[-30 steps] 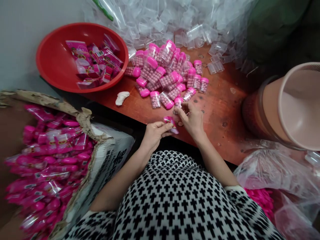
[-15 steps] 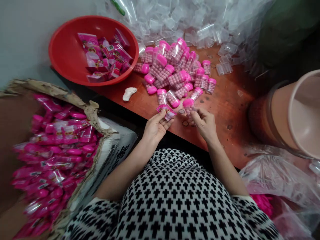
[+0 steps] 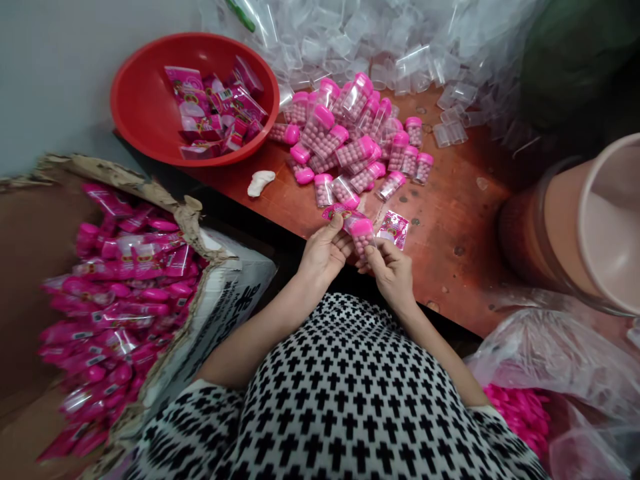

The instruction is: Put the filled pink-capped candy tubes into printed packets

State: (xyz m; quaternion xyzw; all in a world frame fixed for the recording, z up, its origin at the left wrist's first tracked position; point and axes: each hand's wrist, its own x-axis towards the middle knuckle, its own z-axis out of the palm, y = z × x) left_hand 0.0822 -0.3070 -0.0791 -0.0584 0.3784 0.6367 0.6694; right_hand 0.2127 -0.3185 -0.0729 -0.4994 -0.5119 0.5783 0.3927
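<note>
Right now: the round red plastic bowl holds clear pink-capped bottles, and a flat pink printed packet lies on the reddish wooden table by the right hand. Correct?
No: the head view shows the red plastic bowl holds flat pink printed packets, not bottles; the clear pink-capped bottles lie heaped on the table. The flat packet by the right hand stands as you said.

Pale grey wall (image 3: 60, 80), scuffed reddish-brown tabletop (image 3: 450, 220)

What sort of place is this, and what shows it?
Probably a hand-packing workshop: the left hand and right hand hold a bottle and packet, more bottles lie on a bench, and a carton holds more packets.
</note>
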